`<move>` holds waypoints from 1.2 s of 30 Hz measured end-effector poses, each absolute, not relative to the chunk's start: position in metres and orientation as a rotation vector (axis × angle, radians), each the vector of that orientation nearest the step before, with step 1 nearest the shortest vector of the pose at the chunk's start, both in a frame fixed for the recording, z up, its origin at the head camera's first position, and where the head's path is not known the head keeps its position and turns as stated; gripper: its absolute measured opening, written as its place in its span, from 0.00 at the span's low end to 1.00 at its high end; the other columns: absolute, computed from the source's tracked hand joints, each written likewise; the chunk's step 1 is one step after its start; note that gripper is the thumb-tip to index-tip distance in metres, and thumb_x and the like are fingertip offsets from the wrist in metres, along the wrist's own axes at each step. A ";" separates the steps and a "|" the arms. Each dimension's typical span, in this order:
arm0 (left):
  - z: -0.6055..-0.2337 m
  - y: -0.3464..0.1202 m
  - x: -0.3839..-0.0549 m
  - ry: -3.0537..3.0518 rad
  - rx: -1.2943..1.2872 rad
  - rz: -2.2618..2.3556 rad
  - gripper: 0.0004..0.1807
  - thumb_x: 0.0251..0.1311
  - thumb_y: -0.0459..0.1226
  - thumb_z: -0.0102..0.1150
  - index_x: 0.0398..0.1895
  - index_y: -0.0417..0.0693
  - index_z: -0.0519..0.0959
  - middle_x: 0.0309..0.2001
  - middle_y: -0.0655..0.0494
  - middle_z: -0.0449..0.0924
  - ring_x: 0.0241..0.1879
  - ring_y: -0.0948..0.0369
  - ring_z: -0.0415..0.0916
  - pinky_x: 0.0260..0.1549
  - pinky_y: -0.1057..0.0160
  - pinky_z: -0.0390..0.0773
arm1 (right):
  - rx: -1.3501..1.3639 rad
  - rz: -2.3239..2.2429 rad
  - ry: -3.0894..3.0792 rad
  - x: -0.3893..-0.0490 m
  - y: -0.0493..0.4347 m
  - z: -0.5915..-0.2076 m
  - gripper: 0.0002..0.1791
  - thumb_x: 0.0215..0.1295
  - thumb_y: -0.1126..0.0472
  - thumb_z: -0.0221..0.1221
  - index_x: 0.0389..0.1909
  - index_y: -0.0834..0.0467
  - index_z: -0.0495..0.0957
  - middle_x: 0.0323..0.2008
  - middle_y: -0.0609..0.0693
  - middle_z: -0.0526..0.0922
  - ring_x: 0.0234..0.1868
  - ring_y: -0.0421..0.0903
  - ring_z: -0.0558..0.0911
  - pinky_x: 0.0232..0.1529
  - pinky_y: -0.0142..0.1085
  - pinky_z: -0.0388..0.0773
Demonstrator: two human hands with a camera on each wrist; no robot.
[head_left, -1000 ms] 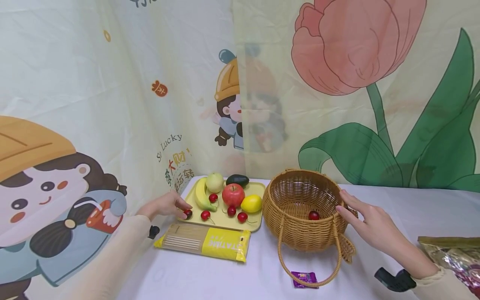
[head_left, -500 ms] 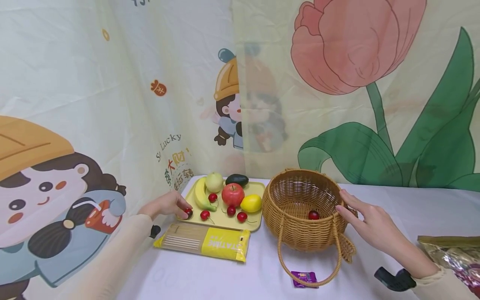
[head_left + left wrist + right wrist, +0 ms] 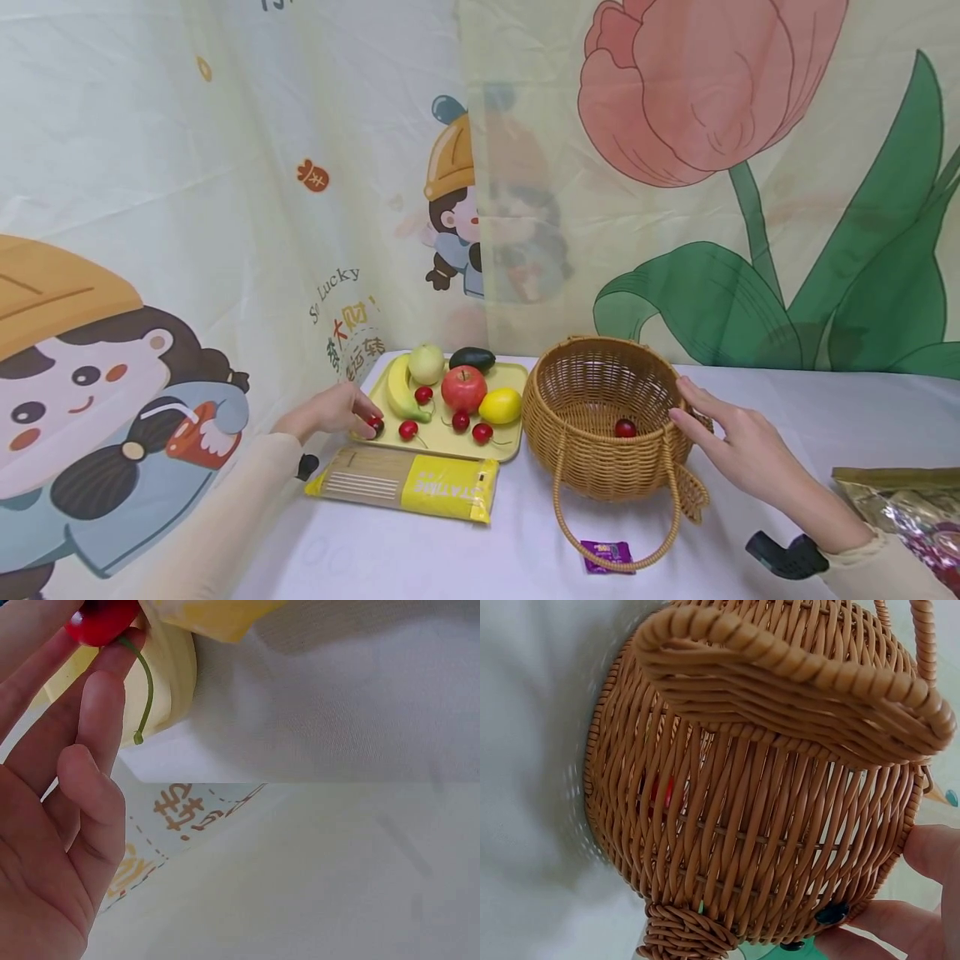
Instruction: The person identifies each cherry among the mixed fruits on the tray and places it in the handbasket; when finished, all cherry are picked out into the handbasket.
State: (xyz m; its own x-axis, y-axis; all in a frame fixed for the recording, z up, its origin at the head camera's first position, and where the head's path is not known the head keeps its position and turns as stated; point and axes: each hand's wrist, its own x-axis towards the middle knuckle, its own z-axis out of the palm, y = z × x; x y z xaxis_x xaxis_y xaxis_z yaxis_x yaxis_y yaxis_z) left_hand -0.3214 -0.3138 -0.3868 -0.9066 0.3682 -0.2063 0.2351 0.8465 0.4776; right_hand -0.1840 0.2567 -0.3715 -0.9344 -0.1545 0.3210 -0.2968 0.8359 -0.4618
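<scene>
At the left front corner of the yellow tray (image 3: 442, 448), my left hand (image 3: 334, 412) pinches a red cherry (image 3: 101, 624) between thumb and fingertips. The cherry's green stem hangs free in the left wrist view. My right hand (image 3: 742, 437) rests against the right side of the wicker basket (image 3: 607, 471), its fingers fairly straight and touching the rim. Inside the basket lies another red cherry (image 3: 626, 427), which shows through the weave in the right wrist view. Several more cherries (image 3: 408, 431) lie on the tray.
Also on the tray are a banana (image 3: 401, 387), a red apple (image 3: 463, 389), a lemon (image 3: 500, 406), a pale green round fruit (image 3: 427, 364) and a dark avocado-like fruit (image 3: 472, 359). A noodle packet (image 3: 405, 485), a purple sachet (image 3: 607, 554) and a shiny bag (image 3: 907, 508) lie nearby.
The head view has shifted very slightly. Both hands keep their places, the left at the cherry on the tray's corner and the right on the basket.
</scene>
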 end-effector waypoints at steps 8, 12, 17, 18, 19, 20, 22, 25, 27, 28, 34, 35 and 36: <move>-0.370 -0.319 -0.318 2.741 0.538 0.622 0.17 0.54 0.32 0.74 0.49 0.39 0.88 0.43 0.48 0.91 0.47 0.53 0.88 0.54 0.46 0.83 | 0.359 0.761 -2.745 -0.184 0.256 -0.371 0.35 0.79 0.45 0.52 0.75 0.65 0.63 0.73 0.67 0.67 0.68 0.74 0.71 0.59 0.71 0.70; -0.341 -0.317 -0.316 2.761 0.511 0.580 0.18 0.56 0.32 0.73 0.51 0.39 0.87 0.42 0.48 0.91 0.43 0.55 0.88 0.52 0.45 0.84 | 0.363 0.760 -2.745 -0.185 0.256 -0.370 0.35 0.79 0.45 0.52 0.76 0.64 0.63 0.73 0.67 0.67 0.68 0.74 0.71 0.59 0.72 0.70; -0.301 -0.308 -0.318 2.802 0.586 0.548 0.20 0.57 0.34 0.73 0.53 0.38 0.86 0.44 0.48 0.91 0.41 0.57 0.88 0.51 0.47 0.84 | 0.363 0.761 -2.743 -0.185 0.257 -0.369 0.35 0.79 0.45 0.52 0.76 0.64 0.62 0.73 0.67 0.66 0.68 0.75 0.70 0.58 0.72 0.70; -0.294 -0.306 -0.318 2.811 0.605 0.538 0.20 0.57 0.35 0.74 0.53 0.39 0.86 0.44 0.48 0.91 0.42 0.58 0.88 0.51 0.48 0.84 | 0.363 0.761 -2.743 -0.185 0.257 -0.369 0.35 0.79 0.45 0.52 0.76 0.64 0.62 0.73 0.67 0.66 0.68 0.75 0.70 0.58 0.72 0.70; -0.288 -0.303 -0.318 2.815 0.619 0.527 0.20 0.58 0.35 0.74 0.53 0.40 0.86 0.45 0.48 0.91 0.43 0.58 0.88 0.52 0.48 0.84 | 0.361 0.760 -2.745 -0.185 0.257 -0.368 0.35 0.79 0.45 0.52 0.76 0.64 0.62 0.73 0.67 0.66 0.68 0.75 0.70 0.59 0.72 0.70; -0.282 -0.299 -0.319 2.816 0.631 0.522 0.20 0.58 0.36 0.74 0.53 0.40 0.86 0.46 0.48 0.91 0.44 0.57 0.88 0.52 0.49 0.84 | 0.360 0.759 -2.746 -0.185 0.257 -0.368 0.35 0.79 0.45 0.52 0.76 0.64 0.62 0.73 0.67 0.66 0.68 0.75 0.70 0.59 0.72 0.70; -0.270 -0.290 -0.320 2.811 0.660 0.506 0.20 0.58 0.36 0.73 0.54 0.41 0.86 0.47 0.48 0.91 0.46 0.56 0.87 0.52 0.50 0.84 | 0.356 0.756 -2.750 -0.185 0.257 -0.368 0.36 0.79 0.45 0.52 0.76 0.64 0.62 0.73 0.68 0.66 0.68 0.75 0.70 0.59 0.72 0.70; -0.253 -0.274 -0.323 2.784 0.724 0.492 0.20 0.59 0.35 0.73 0.55 0.42 0.86 0.49 0.47 0.90 0.48 0.54 0.87 0.52 0.52 0.85 | 0.348 0.755 -2.753 -0.185 0.257 -0.369 0.36 0.79 0.45 0.52 0.76 0.64 0.62 0.73 0.68 0.66 0.68 0.75 0.70 0.59 0.72 0.70; -0.243 -0.260 -0.326 2.751 0.777 0.495 0.19 0.59 0.34 0.72 0.55 0.41 0.86 0.50 0.45 0.89 0.50 0.52 0.87 0.52 0.53 0.85 | 0.341 0.755 -2.756 -0.185 0.257 -0.369 0.36 0.79 0.44 0.52 0.76 0.64 0.62 0.73 0.68 0.66 0.68 0.75 0.70 0.59 0.72 0.70; -0.238 -0.254 -0.327 2.735 0.798 0.498 0.19 0.60 0.33 0.71 0.56 0.42 0.85 0.51 0.45 0.89 0.51 0.51 0.87 0.52 0.53 0.85 | 0.338 0.756 -2.757 -0.185 0.257 -0.370 0.36 0.79 0.44 0.52 0.76 0.64 0.62 0.73 0.68 0.66 0.68 0.75 0.70 0.59 0.72 0.70; -0.213 -0.207 -0.329 2.655 0.891 0.473 0.19 0.62 0.34 0.70 0.56 0.44 0.86 0.54 0.46 0.88 0.57 0.49 0.85 0.57 0.51 0.83 | 0.340 0.758 -2.756 -0.185 0.258 -0.372 0.36 0.79 0.45 0.52 0.76 0.64 0.62 0.73 0.68 0.66 0.68 0.75 0.70 0.58 0.71 0.71; -0.210 -0.199 -0.330 2.645 0.907 0.463 0.18 0.62 0.34 0.70 0.56 0.44 0.86 0.54 0.47 0.88 0.57 0.49 0.85 0.58 0.51 0.82 | 0.342 0.757 -2.756 -0.184 0.258 -0.372 0.36 0.79 0.45 0.52 0.76 0.64 0.62 0.73 0.68 0.66 0.68 0.75 0.70 0.58 0.71 0.71; -0.208 -0.191 -0.330 2.635 0.923 0.453 0.18 0.62 0.35 0.71 0.56 0.44 0.86 0.54 0.47 0.88 0.57 0.50 0.85 0.59 0.51 0.82 | 0.342 0.757 -2.757 -0.184 0.258 -0.373 0.36 0.79 0.45 0.52 0.76 0.64 0.62 0.73 0.68 0.66 0.68 0.75 0.70 0.58 0.72 0.71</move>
State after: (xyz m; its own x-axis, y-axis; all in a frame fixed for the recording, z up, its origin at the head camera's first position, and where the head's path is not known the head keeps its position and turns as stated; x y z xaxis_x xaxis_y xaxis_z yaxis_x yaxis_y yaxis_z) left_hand -0.3303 -0.1906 -0.2079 -0.7437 0.6425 -0.1846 0.5439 0.7421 0.3917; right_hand -0.1842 0.2577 -0.3726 -0.9381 -0.1558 0.3092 -0.2918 0.8364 -0.4639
